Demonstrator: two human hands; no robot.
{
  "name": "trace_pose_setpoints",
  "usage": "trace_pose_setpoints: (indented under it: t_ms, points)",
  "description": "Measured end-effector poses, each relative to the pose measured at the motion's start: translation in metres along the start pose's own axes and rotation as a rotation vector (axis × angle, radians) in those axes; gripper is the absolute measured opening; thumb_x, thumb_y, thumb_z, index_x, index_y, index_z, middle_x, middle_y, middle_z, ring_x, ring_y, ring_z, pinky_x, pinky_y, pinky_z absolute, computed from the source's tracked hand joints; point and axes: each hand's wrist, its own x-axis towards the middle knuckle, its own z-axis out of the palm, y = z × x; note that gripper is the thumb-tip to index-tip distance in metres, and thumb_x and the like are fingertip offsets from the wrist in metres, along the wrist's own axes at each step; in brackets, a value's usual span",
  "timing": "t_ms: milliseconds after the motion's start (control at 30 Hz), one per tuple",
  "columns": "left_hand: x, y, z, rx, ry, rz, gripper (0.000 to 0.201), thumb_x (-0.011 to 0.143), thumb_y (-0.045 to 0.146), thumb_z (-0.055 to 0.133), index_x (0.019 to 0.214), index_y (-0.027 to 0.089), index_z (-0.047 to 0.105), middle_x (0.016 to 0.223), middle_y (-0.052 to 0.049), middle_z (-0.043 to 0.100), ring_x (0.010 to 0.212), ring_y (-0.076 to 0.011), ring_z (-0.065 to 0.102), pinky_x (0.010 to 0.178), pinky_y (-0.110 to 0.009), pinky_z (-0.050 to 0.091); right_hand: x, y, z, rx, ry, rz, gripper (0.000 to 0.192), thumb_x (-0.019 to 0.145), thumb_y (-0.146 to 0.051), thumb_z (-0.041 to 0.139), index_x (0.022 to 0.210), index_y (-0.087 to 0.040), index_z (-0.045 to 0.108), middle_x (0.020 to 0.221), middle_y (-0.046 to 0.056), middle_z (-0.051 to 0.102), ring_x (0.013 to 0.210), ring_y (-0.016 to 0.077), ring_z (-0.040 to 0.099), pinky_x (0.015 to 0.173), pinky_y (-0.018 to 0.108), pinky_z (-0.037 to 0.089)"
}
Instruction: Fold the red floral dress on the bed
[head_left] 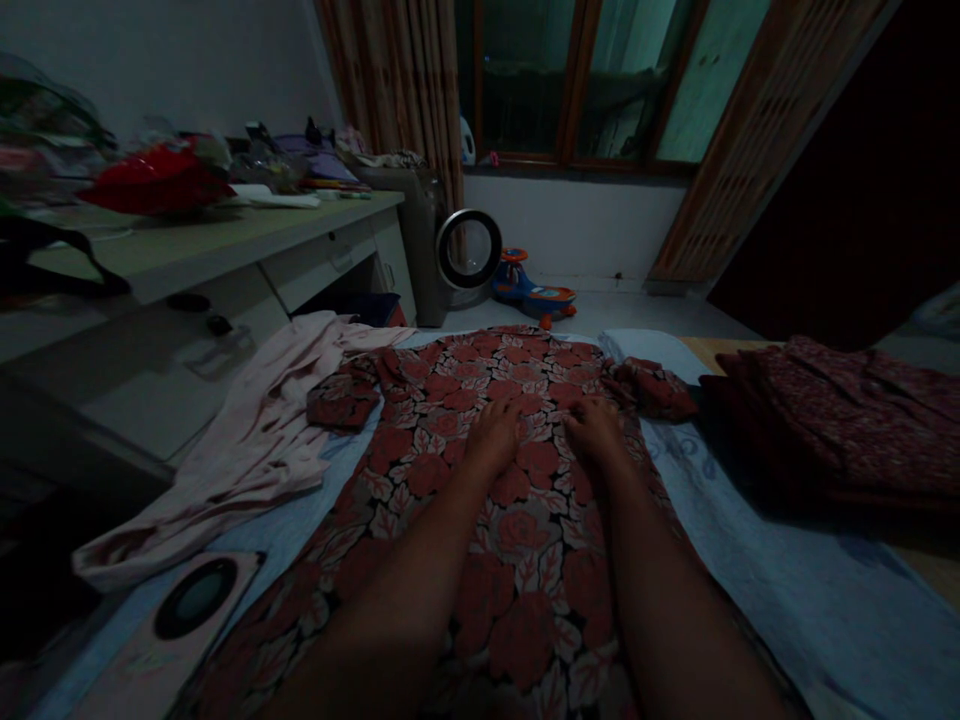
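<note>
A red, grey and black floral dress with short sleeves lies spread out, its neckline at the far end. On its upper part rests my left hand, palm down, with slightly bent fingers touching the fabric. My right hand lies on the dress a short way to the right, also palm down and apart from the left. Neither hand has cloth visibly gripped in it. The right sleeve looks bunched, while the left sleeve angles outward. Dim light blurs the fingertips.
Under the dress is a light blue sheet. A pale pink garment lies left, above a pink flat item with a dark oval. Folded dark red clothes are stacked right. A cluttered desk stands left; a ride-on toy is beyond.
</note>
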Motion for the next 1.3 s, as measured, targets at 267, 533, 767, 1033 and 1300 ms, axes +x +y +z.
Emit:
trace_pose_setpoints:
  t_ms: [267,533,767,1033,1300]
  points:
    - [0.0,-0.001,-0.001,0.015,-0.005,0.009,0.033,0.097,0.024,0.049,0.129,0.027,0.055,0.136,-0.006,0.056,0.125,-0.0247,0.05,0.103,-0.04,0.043,0.002,0.012,-0.005,-0.037,0.088,0.261,0.046,0.086,-0.039,0.059,0.127,-0.019,0.063,0.131,0.019,0.054,0.121,0.0374,0.05,0.101,0.05,0.037]
    - [0.0,0.002,-0.003,0.005,-0.005,-0.004,0.031,0.097,0.025,0.05,0.127,0.027,0.056,0.135,-0.006,0.056,0.126,-0.0245,0.05,0.104,-0.04,0.042,-0.002,-0.019,0.006,0.101,0.155,-0.008,0.042,0.087,-0.027,0.054,0.127,-0.019,0.062,0.137,0.015,0.052,0.126,0.0319,0.046,0.107,0.046,0.034]
    - [0.0,0.0,-0.001,0.024,0.003,0.021,0.032,0.097,0.025,0.049,0.129,0.026,0.055,0.133,-0.008,0.057,0.124,-0.0261,0.051,0.103,-0.041,0.043,-0.012,-0.039,0.019,0.175,-0.081,-0.312,0.028,0.086,-0.025,0.058,0.111,-0.025,0.071,0.125,0.007,0.061,0.121,0.0266,0.05,0.103,0.042,0.036]
    - [0.001,-0.001,0.0,0.033,0.002,0.006,0.032,0.097,0.025,0.05,0.129,0.027,0.054,0.136,-0.006,0.056,0.124,-0.0238,0.05,0.103,-0.039,0.043,-0.002,-0.015,0.007,0.043,-0.045,-0.06,0.031,0.089,-0.031,0.056,0.115,-0.023,0.071,0.13,0.009,0.06,0.12,0.0294,0.051,0.102,0.041,0.037]
    - [0.0,0.001,-0.002,0.036,-0.008,0.003,0.033,0.096,0.024,0.05,0.129,0.027,0.054,0.134,-0.005,0.057,0.123,-0.024,0.051,0.103,-0.038,0.044,0.002,0.005,-0.006,-0.024,0.066,0.241,0.037,0.087,-0.032,0.054,0.119,-0.021,0.069,0.13,0.015,0.057,0.12,0.0332,0.051,0.102,0.046,0.037]
